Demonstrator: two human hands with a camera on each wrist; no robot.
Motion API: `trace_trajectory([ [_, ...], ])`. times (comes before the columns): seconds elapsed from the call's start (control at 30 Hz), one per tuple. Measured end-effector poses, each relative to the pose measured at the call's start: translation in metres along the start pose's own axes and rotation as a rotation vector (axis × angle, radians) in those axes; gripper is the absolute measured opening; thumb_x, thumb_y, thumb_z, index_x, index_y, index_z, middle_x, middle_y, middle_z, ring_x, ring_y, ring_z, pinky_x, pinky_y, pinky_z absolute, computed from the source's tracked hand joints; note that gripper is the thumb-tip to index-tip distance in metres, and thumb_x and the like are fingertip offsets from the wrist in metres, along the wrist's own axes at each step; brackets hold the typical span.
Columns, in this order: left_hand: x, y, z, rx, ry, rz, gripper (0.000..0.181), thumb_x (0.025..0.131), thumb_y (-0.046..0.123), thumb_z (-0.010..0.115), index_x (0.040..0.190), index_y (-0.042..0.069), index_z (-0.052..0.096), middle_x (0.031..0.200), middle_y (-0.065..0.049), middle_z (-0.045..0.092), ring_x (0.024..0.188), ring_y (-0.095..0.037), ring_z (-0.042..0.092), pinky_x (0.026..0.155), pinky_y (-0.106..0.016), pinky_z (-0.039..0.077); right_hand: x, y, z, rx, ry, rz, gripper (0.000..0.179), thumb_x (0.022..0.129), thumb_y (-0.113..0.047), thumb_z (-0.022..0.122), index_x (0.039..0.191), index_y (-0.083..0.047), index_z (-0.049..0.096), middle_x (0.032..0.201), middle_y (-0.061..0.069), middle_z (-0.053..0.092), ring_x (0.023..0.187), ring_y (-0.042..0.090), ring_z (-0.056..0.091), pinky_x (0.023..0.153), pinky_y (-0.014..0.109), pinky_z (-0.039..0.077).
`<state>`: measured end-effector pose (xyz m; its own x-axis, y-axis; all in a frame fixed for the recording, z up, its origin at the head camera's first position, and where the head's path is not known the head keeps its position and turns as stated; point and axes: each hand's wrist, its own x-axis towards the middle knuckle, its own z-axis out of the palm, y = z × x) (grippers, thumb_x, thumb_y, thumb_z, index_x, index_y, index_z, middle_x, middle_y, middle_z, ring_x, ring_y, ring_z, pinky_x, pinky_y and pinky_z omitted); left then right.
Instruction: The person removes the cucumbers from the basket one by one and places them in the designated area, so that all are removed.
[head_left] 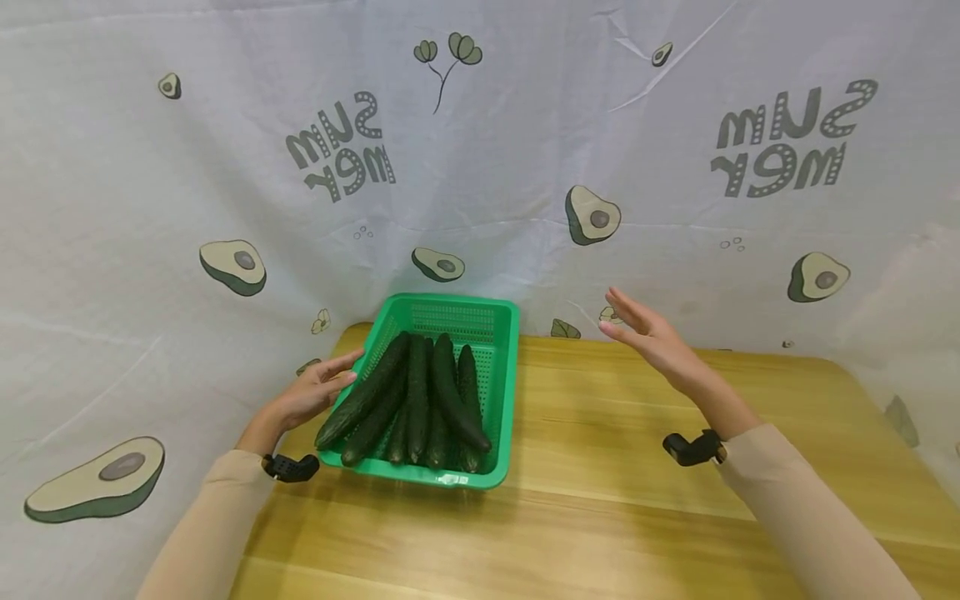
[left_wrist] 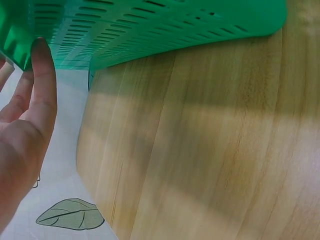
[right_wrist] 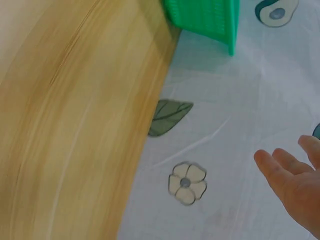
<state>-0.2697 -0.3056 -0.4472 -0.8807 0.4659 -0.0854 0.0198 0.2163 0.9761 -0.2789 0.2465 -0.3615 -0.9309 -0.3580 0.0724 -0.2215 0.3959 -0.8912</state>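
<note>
A green plastic basket (head_left: 513, 392) with slotted sides holds several dark green cucumbers (head_left: 417, 400), laid lengthwise with their near ends at the front rim. My left hand (head_left: 313, 392) is at the basket's left side, its extended fingers right at the rim. In the left wrist view, one fingertip of the left hand (left_wrist: 30, 110) lies against the green basket wall (left_wrist: 115, 30), while other fingers are partly hidden at the rim. Well to the right of the basket, my right hand (head_left: 651, 337) is raised over the table with fingers extended and nothing in it.
The wooden table (head_left: 600, 500) extends under the basket and off to the right. Behind and left of it hangs a white cloth (head_left: 495, 167) printed with avocados and lettering. A black wrist camera (head_left: 292, 468) is strapped on the left wrist, another black camera (head_left: 692, 448) on the right.
</note>
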Motion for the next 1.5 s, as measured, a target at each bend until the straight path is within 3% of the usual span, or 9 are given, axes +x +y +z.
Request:
trace_trajectory([
  [0.13,0.001,-0.001,-0.002,0.008,0.002,-0.002,0.058,0.109,0.017,0.046,0.16,0.007,0.02,0.165,-0.019,0.002,0.148,-0.042,0.0,0.111,-0.049,0.03,0.009,-0.008,0.005,0.05,-0.014,0.009,0.075,0.103,-0.035,0.057,0.162,-0.027,0.011,0.165,0.003,0.016,0.15,0.028,0.016,0.114,0.06,0.017],
  [0.23,0.001,-0.001,-0.003,0.005,0.012,-0.009,0.058,0.108,0.017,0.047,0.16,0.008,0.021,0.165,-0.02,0.005,0.107,-0.028,0.059,0.078,-0.028,0.043,0.017,-0.013,0.01,0.115,-0.032,-0.001,0.074,0.103,-0.032,0.058,0.162,-0.024,0.014,0.165,0.003,0.019,0.148,0.029,0.023,0.115,0.054,0.024],
  [0.37,0.001,0.0,-0.002,-0.032,0.019,-0.013,0.058,0.108,0.015,0.047,0.16,0.008,0.021,0.164,-0.021,0.006,0.046,-0.013,0.018,0.052,-0.023,0.031,0.026,-0.019,0.016,0.172,-0.074,-0.02,0.073,0.104,-0.029,0.057,0.162,-0.019,0.014,0.164,0.01,0.019,0.144,0.034,0.03,0.111,0.05,0.032],
  [0.6,-0.001,0.0,0.0,-0.025,0.039,-0.033,0.059,0.108,0.017,0.049,0.16,0.01,0.023,0.165,-0.018,0.007,0.09,-0.008,0.059,0.067,-0.026,0.045,0.041,-0.028,0.027,0.204,-0.117,-0.027,0.07,0.105,-0.023,0.056,0.162,-0.016,0.016,0.163,0.013,0.022,0.143,0.035,0.033,0.11,0.055,0.033],
  [0.77,-0.001,-0.003,0.0,-0.03,0.033,-0.039,0.058,0.108,0.018,0.047,0.161,0.01,0.021,0.165,-0.017,0.004,0.148,-0.039,0.009,0.098,-0.05,0.041,0.05,-0.034,0.033,0.223,-0.131,-0.016,0.068,0.105,-0.022,0.056,0.161,-0.015,0.018,0.162,0.013,0.025,0.142,0.037,0.034,0.109,0.053,0.035],
  [1.0,0.0,-0.003,-0.001,-0.025,0.055,-0.043,0.059,0.108,0.02,0.049,0.16,0.013,0.024,0.165,-0.017,0.006,0.106,-0.006,0.056,0.058,-0.021,0.037,0.065,-0.045,0.044,0.289,-0.118,0.014,0.066,0.104,-0.024,0.058,0.16,-0.014,0.025,0.158,0.016,0.034,0.136,0.039,0.043,0.106,0.054,0.038],
  [1.3,0.0,-0.003,0.0,-0.035,0.056,-0.043,0.06,0.108,0.019,0.049,0.161,0.013,0.023,0.165,-0.018,0.005,0.141,-0.027,0.028,0.054,-0.025,0.03,0.086,-0.059,0.067,0.43,-0.09,0.121,0.061,0.103,-0.022,0.058,0.156,-0.003,0.033,0.153,0.021,0.039,0.129,0.048,0.046,0.102,0.055,0.042],
  [1.4,0.0,-0.002,0.0,-0.035,0.058,-0.042,0.06,0.108,0.018,0.049,0.161,0.012,0.022,0.165,-0.018,0.006,0.094,-0.01,0.055,0.052,-0.023,0.032,0.092,-0.062,0.075,0.478,-0.098,0.165,0.059,0.103,-0.018,0.058,0.155,-0.001,0.034,0.152,0.023,0.041,0.129,0.048,0.046,0.1,0.054,0.044],
  [1.5,0.0,-0.002,0.0,-0.048,0.053,-0.035,0.059,0.108,0.017,0.048,0.161,0.012,0.022,0.165,-0.019,0.005,0.051,-0.006,0.031,0.05,-0.021,0.033,0.098,-0.064,0.084,0.532,-0.112,0.205,0.058,0.103,-0.015,0.058,0.154,0.0,0.035,0.151,0.024,0.041,0.13,0.047,0.046,0.1,0.053,0.045],
])
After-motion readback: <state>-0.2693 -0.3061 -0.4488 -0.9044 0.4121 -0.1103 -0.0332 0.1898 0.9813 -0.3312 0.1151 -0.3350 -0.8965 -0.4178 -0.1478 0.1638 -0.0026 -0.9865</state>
